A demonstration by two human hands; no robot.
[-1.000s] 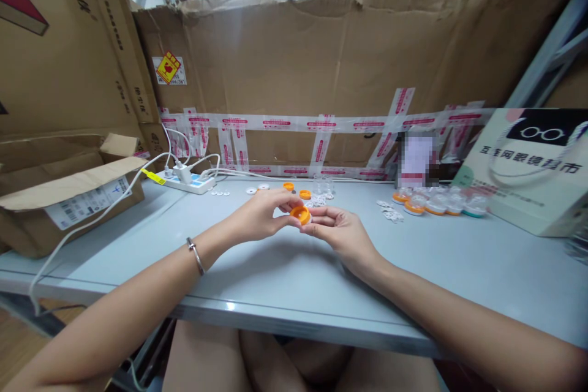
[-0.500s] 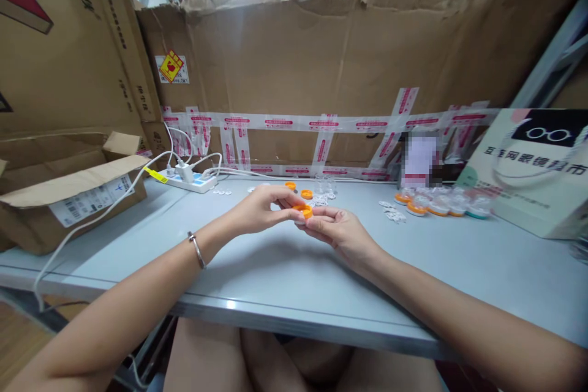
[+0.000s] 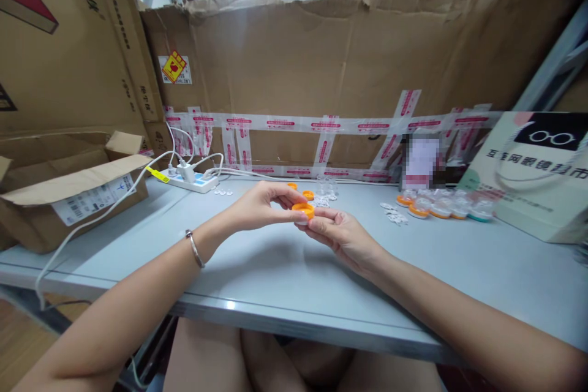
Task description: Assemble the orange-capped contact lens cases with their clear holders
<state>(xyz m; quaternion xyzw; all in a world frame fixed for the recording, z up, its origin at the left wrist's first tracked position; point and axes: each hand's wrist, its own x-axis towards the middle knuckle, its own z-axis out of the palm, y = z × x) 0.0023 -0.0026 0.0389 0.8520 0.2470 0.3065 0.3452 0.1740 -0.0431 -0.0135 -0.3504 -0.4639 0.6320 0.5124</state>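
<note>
Head view, largest first. Tall cardboard (image 3: pixel 275 61) backs the scene, taped low down. Before it, the pale counter (image 3: pixel 271 282), with a bag (image 3: pixel 528 202) standing at my right. Left hand (image 3: pixel 257 208): thumb at the near side, fingers curled behind, pinching the orange cap (image 3: pixel 304 211). Right hand (image 3: pixel 346 237): thumb and fingertips pinch the same cap low on its right. Domes (image 3: pixel 452 204) cluster beside the bag. The cap sits between both hands, looks lifted off the counter, hollow side up; its contents I can't make out. White bits (image 3: pixel 323 201) lie just beyond. My judgement: brace with the right, hold the cap level, press evenly with the left thumb, and leave the rim's opening unblocked; tilting risks spilling anything loose inside.
</note>
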